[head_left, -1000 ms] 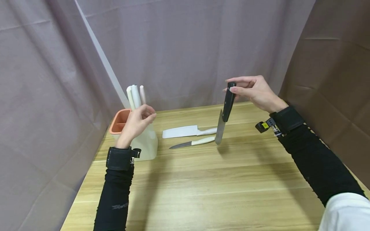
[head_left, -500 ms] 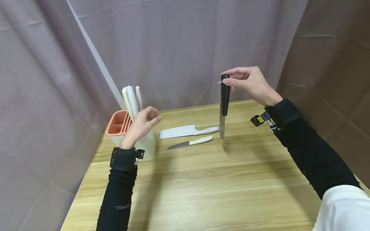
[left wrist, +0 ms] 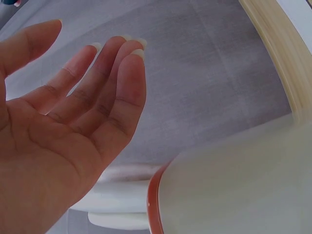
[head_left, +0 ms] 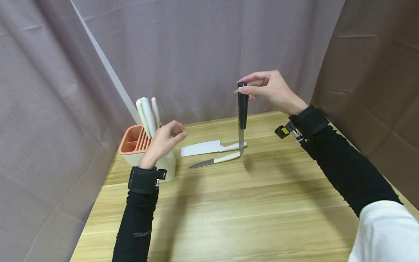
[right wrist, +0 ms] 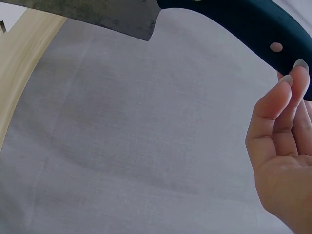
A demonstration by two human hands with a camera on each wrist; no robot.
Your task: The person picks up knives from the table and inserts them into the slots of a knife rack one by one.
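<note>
On the wooden counter (head_left: 248, 203), a knife block (head_left: 144, 153) holds three pale handles (head_left: 148, 112); left hand (head_left: 163, 140) relaxed open beside it, right hand (head_left: 266, 89) pinching a black-handled knife (head_left: 242, 112).

No legible text or labels.

The head camera looked forward and down from above the bench (head_left: 262, 203), wide enough to take in both forearms and the curtain behind. The left wrist camera sat close under the palm, facing past the fingers (left wrist: 117, 78) toward the knife holder (left wrist: 234, 185). The right wrist camera looked up along the black-handled knife (right wrist: 234, 19), which the head view shared.
</note>
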